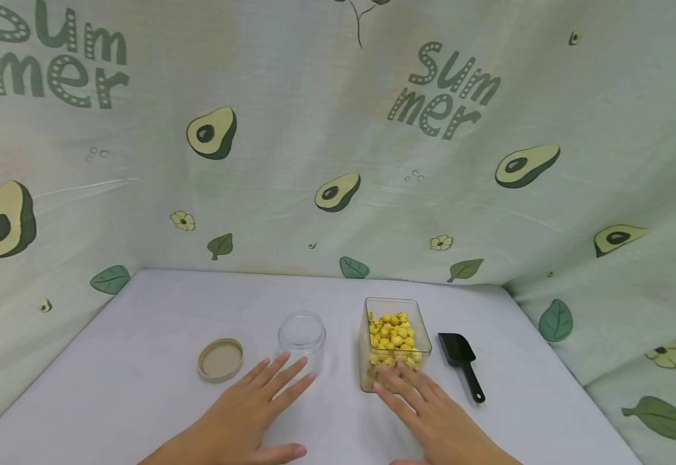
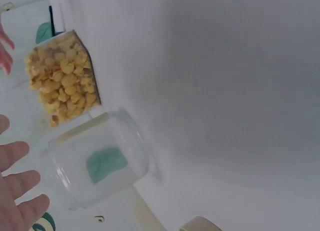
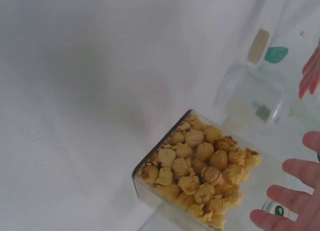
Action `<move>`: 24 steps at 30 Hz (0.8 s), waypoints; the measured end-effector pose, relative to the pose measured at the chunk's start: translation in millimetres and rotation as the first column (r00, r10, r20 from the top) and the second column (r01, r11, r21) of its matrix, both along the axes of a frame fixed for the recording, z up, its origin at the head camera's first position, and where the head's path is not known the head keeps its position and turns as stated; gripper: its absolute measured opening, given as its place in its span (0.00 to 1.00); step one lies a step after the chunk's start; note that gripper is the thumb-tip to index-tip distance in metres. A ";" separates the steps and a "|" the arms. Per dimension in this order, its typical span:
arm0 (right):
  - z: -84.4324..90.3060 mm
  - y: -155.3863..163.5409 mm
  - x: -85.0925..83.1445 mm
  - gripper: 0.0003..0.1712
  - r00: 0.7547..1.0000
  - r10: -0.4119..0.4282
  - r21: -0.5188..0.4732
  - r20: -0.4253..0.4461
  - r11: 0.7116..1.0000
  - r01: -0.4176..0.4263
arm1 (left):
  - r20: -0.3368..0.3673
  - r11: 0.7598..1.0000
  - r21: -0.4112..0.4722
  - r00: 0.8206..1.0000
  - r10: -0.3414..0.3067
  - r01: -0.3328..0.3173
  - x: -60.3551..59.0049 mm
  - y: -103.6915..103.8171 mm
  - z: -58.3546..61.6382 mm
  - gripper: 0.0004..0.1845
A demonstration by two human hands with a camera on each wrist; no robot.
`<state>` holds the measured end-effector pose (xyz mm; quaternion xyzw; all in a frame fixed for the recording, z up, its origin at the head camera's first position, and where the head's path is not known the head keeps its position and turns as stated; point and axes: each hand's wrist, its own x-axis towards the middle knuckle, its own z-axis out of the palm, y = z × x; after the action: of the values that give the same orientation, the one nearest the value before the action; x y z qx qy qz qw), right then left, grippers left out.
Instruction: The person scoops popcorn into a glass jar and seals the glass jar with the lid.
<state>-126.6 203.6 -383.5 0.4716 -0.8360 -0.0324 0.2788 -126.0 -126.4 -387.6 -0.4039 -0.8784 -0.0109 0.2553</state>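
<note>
Both hands hover over the near part of the table with fingers spread and hold nothing. My left hand (image 1: pixel 245 413) is nearest to an uncapped clear jar (image 1: pixel 303 339), which the left wrist view shows with nothing inside. My right hand (image 1: pixel 430 413) is in front of a clear rectangular container (image 1: pixel 365 361) partly filled with yellow popcorn (image 1: pixel 392 336); its fingertips overlap the container's near side in the head view. A round beige lid (image 1: pixel 221 360) lies left of the jar. Right of the container lies a black scoop (image 1: pixel 460 361), handle toward me.
A white-covered table (image 1: pixel 157 336) carries all these things. Behind it and along its sides hangs a pale cloth (image 1: pixel 279 232) printed with avocados, leaves and lettering. The jar and the popcorn container stand a short gap apart.
</note>
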 end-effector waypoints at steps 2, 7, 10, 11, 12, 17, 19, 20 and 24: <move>2.3 1.2 0.8 0.49 1.000 0.008 -0.016 0.008 1.000 -0.008 | 0.029 1.000 0.025 1.000 -0.004 0.003 -1.0 2.9 0.8 0.43; 9.0 6.5 5.5 0.46 0.998 -0.045 -0.076 0.048 0.996 0.048 | 0.132 0.992 0.123 0.991 -0.012 -0.004 -2.8 13.5 5.0 0.43; 13.6 11.6 8.0 0.40 0.988 -0.104 -0.104 0.113 0.988 0.116 | 0.159 0.977 0.214 0.986 -0.044 0.009 -5.6 22.5 7.1 0.42; 14.9 14.0 8.0 0.37 0.984 -0.117 -0.114 0.134 0.985 0.133 | 0.167 0.969 0.245 0.984 -0.059 0.017 -7.0 25.8 7.6 0.41; 16.3 16.2 8.0 0.34 0.980 -0.130 -0.125 0.154 0.981 0.149 | 0.166 0.961 0.275 0.983 -0.077 0.029 -8.6 29.5 7.9 0.41; 22.6 27.6 7.1 0.23 0.951 -0.210 -0.173 0.227 0.952 0.252 | 0.233 0.930 0.365 0.963 -0.134 0.042 -16.9 49.2 8.0 0.37; 25.0 31.3 6.7 0.20 0.935 -0.245 -0.184 0.256 0.937 0.296 | 0.279 0.918 0.396 0.948 -0.153 0.031 -20.9 56.5 6.6 0.36; 25.8 32.9 6.3 0.18 0.927 -0.264 -0.189 0.267 0.928 0.319 | 0.300 0.910 0.413 0.940 -0.163 0.026 -23.2 59.8 5.3 0.36; 25.8 39.9 2.0 0.15 0.911 -0.320 -0.228 0.261 0.896 0.380 | 0.420 0.871 0.491 0.882 -0.214 -0.023 -31.5 72.5 0.7 0.35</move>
<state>-124.6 243.4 -357.7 0.2701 -0.9291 0.0849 0.2379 -157.5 -53.8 -386.9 -0.3574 -0.8609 -0.3377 0.1305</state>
